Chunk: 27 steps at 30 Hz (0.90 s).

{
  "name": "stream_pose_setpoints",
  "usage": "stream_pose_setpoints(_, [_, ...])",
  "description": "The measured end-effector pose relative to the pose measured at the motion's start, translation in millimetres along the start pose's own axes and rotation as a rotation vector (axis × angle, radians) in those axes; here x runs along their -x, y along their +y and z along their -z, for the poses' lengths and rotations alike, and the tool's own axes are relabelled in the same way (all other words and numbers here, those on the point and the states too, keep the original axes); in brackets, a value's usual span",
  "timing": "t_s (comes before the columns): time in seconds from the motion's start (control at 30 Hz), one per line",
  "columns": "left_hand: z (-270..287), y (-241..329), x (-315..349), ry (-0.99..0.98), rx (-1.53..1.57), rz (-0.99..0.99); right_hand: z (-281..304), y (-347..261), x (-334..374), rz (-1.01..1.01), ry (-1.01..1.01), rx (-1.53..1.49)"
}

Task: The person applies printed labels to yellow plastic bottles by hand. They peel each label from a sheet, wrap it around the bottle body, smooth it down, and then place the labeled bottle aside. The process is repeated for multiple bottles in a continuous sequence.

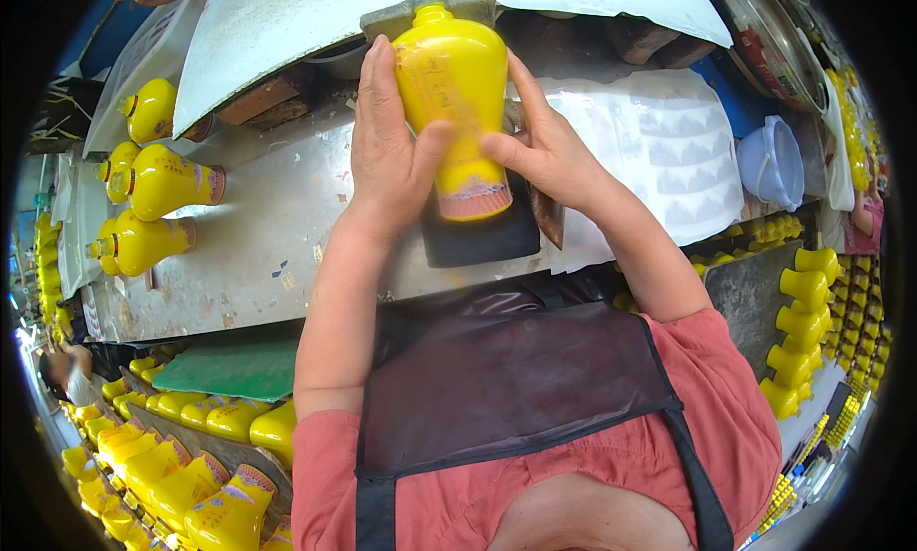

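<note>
From the head camera, both hands are on one yellow bottle (457, 93) lying on its side on a dark pad (482, 234) at the front of the metal tabletop (277, 226), its neck against a grey block (430, 11). The left hand (387, 155) cups the bottle's flank, thumb pressed onto the body; the right hand (544, 150) lies against the other side, thumb and fingertips pressing the surface flat. A patterned band in red and white already circles the base, so I judge the decoration partly applied and being smoothed down.

To the right lies a white sheet (659, 150) printed with rows of pale vase-shaped transfers. Left on the tabletop, finished-looking bottles (158, 188) lie with banded bases. Many more yellow bottles (191, 475) fill bins below; a lilac bucket (774, 159) sits far right.
</note>
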State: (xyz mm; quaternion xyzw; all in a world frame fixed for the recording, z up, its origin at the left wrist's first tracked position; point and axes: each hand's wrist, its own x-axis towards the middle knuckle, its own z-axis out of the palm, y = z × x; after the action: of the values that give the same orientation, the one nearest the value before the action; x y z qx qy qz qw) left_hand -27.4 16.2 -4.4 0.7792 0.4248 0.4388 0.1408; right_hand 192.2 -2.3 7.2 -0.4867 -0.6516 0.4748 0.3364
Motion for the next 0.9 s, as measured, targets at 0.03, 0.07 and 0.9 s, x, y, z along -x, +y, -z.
stream_pose_setpoints(0.03, [0.1,0.2,-0.2,0.002,-0.003,-0.004,0.6,0.0,0.0,-0.016,-0.01,-0.003])
stream_pose_setpoints(0.07, [-0.2,0.4,-0.3,0.006,-0.003,-0.006,1.2,-0.1,0.3,-0.006,-0.018,-0.034])
stream_pose_setpoints(0.9, [-12.3,13.7,5.1,0.027,0.326,0.259,18.0,-46.9,-26.0,0.052,0.268,0.398])
